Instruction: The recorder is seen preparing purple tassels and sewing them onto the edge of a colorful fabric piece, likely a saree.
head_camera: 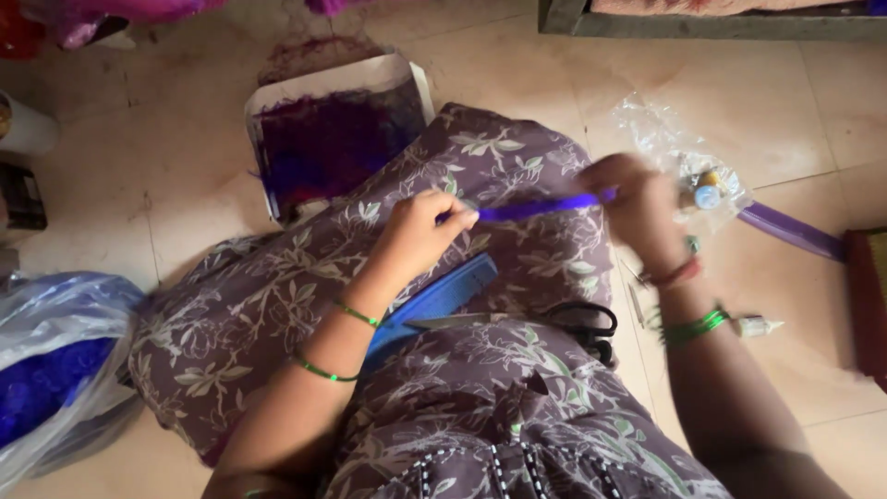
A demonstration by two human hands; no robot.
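A narrow purple strip (pixel 536 208) is stretched level between my two hands above my lap. My left hand (pixel 420 231) pinches its left end with thumb and fingers. My right hand (pixel 633 203), blurred by motion, grips its right end. Below them, on my knee covered in purple floral cloth (pixel 277 296), lie a blue flat tool (pixel 434 300) and black-handled scissors (pixel 564 321). Green bangles circle both wrists.
A white box (pixel 407 79) of dark purple fluff stands on the tiled floor ahead. A clear plastic bag (pixel 665 139) with small bottles and a purple roll (pixel 790 231) lie right. A plastic bag (pixel 55 360) of blue material sits left. A small glue tube (pixel 758 325) rests near my right wrist.
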